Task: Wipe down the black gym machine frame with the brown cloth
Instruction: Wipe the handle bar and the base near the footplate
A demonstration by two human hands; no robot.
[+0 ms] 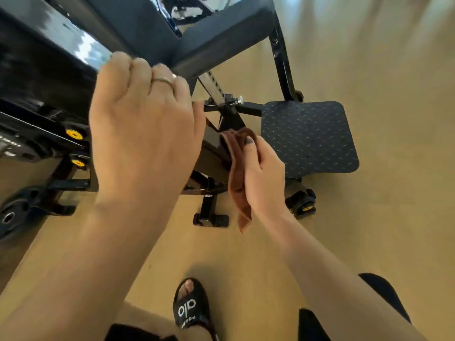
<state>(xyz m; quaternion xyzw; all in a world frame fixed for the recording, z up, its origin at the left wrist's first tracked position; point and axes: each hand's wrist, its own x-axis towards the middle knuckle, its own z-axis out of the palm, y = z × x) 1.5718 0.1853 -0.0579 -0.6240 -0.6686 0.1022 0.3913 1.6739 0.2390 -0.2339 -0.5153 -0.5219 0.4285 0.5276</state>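
Glossy black painted metal on the gym machine frame (280, 55), catching pale reflections. Matt dark padding on the seat (221, 28) — smooth, vinyl-like. Raised diamond tread on the footplate (310, 136), dull charcoal finish. Bare silvery metal on the perforated adjustment post (215, 86). Soft, slightly napped fabric in the brown cloth (237, 178) — limp and creased. Smooth yellow plastic caps (73, 134). Satin tan floor (394, 217).

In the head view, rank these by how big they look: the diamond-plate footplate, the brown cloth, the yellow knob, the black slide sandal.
1. Diamond-plate footplate, clearly largest.
2. Brown cloth and black slide sandal look similar; the hand hides part of the cloth and the sandal sits nearer the camera, so unranked.
3. Yellow knob, smallest.
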